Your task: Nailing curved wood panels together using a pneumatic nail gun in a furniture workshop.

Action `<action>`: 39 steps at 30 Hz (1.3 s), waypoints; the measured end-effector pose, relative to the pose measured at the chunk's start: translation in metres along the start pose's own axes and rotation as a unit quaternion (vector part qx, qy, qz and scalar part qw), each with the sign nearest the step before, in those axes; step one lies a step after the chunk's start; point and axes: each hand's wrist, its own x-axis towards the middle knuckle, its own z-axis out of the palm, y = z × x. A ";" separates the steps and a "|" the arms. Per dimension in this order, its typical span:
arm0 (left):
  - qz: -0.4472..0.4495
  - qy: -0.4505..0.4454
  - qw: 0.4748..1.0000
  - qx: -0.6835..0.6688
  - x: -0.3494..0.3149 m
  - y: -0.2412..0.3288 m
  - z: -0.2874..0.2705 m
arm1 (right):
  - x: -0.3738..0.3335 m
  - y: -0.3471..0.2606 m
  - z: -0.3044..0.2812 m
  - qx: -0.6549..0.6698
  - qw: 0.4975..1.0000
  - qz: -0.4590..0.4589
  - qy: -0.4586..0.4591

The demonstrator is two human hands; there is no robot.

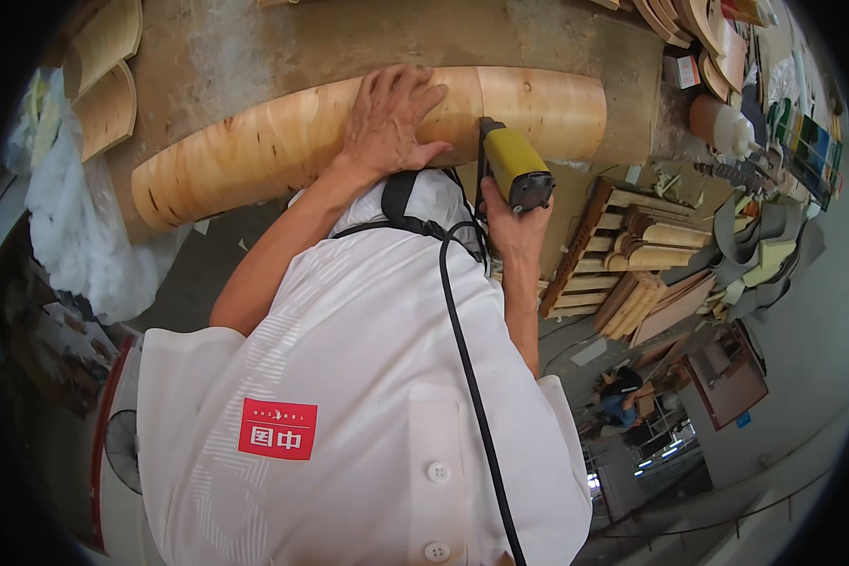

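Observation:
A long, curved panel of pale knotty plywood (255, 146) lies across the workbench in front of me, with a seam running across it right of its middle. Flat on its top rests my left hand (391, 118), fingers spread, just left of that seam. My right hand (519, 224) is closed round the grip of a yellow and black staple gun (516, 162). The tool's nose meets the panel near the seam, close to its near edge; whether it presses on the wood I cannot tell.
The brown workbench (349, 38) holds curved wood pieces (104, 108) at far left and a bottle (719, 124) at right. White wadding (85, 226) hangs at the left. Curved panels (665, 241) lie on a wooden pallet at right. A person (621, 401) is farther back.

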 end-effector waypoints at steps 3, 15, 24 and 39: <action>-0.006 -0.003 1.000 -0.010 0.000 0.000 -0.001 | 0.003 -0.010 0.000 -0.012 1.000 0.005 -0.002; -0.018 0.001 0.999 -0.031 0.000 0.002 -0.004 | 0.009 -0.035 0.000 -0.046 0.998 0.021 -0.028; -0.019 -0.002 1.000 -0.017 0.002 0.003 -0.003 | -0.010 0.005 -0.006 0.002 0.993 0.111 0.026; -0.004 -0.002 1.000 -0.018 0.001 0.001 -0.003 | -0.005 -0.023 0.000 -0.002 1.000 0.010 -0.003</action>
